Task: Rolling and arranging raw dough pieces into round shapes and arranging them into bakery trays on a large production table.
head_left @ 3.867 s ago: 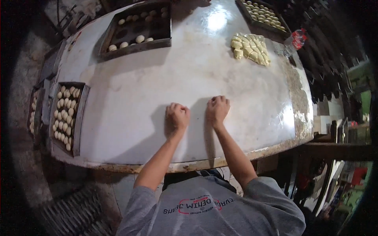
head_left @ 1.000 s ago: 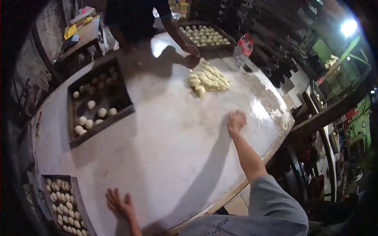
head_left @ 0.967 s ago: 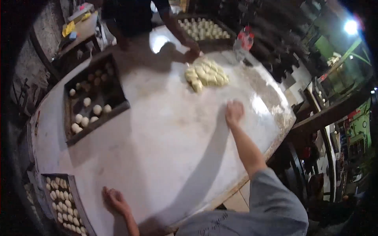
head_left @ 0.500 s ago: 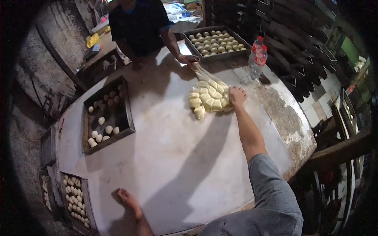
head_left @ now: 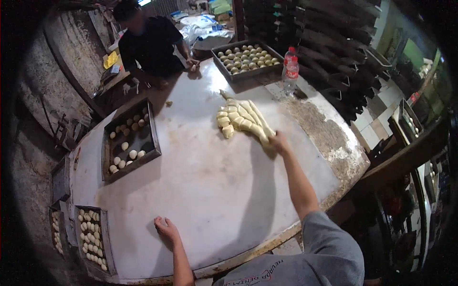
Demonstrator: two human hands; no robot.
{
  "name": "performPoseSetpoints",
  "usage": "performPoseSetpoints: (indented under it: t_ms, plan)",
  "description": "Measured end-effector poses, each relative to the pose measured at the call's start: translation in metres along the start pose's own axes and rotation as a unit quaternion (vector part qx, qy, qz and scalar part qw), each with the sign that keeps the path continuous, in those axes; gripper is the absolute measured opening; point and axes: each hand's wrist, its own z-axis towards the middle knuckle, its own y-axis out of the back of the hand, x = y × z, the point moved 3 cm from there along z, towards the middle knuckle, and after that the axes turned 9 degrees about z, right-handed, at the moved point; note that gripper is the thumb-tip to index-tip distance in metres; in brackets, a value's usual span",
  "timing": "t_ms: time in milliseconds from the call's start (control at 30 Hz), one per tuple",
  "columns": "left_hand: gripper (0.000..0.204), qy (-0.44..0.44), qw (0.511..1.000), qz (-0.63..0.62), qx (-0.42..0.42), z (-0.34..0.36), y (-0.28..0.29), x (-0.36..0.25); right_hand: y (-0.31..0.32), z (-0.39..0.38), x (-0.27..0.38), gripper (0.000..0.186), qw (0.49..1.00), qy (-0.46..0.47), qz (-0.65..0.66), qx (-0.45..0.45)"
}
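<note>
A pale yellow mass of dough (head_left: 238,117), scored into segments, lies right of the table's centre. My right hand (head_left: 277,142) is closed on its near right end, which is drawn out into a long strip. At the lower left of the table (head_left: 186,181), my left hand (head_left: 164,228) holds nothing, its fingers loosely bent and apart, to the right of a metal tray (head_left: 106,229) of small pale dough balls.
A co-worker (head_left: 150,50) in a dark top stands across the table. A dark tray (head_left: 153,152) with scattered balls sits at left, a full tray (head_left: 245,76) at the back. Plastic bottles (head_left: 290,76) stand near the right edge, beside dark racks (head_left: 329,57).
My right hand has taken hold of the dough and pulled its end toward me. The co-worker's hand has left the dough and drawn back. My left hand has shifted slightly forward.
</note>
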Motion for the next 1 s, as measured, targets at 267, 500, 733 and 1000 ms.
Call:
performPoseSetpoints:
  t_ms: [267,500,733,1000]
  plan:
    - [0.022,-0.023,0.995,-0.077,0.058,-0.002,-0.012,0.022,0.003,-0.183,-0.021,0.032,0.977,-0.085,0.062,-0.185]
    - [0.018,-0.134,0.888,-0.421,0.129,-0.023,-0.049,0.077,-0.023,-0.327,-0.037,0.044,0.942,-0.174,0.220,-0.183]
    - [0.059,-0.034,0.630,-0.413,0.657,-0.132,0.037,0.001,-0.091,-0.469,0.039,0.053,0.887,-0.149,0.381,0.215]
    - [0.026,0.127,0.688,-0.603,0.383,-0.089,0.052,0.041,-0.082,-0.446,0.048,0.048,0.961,-0.057,0.257,0.083]
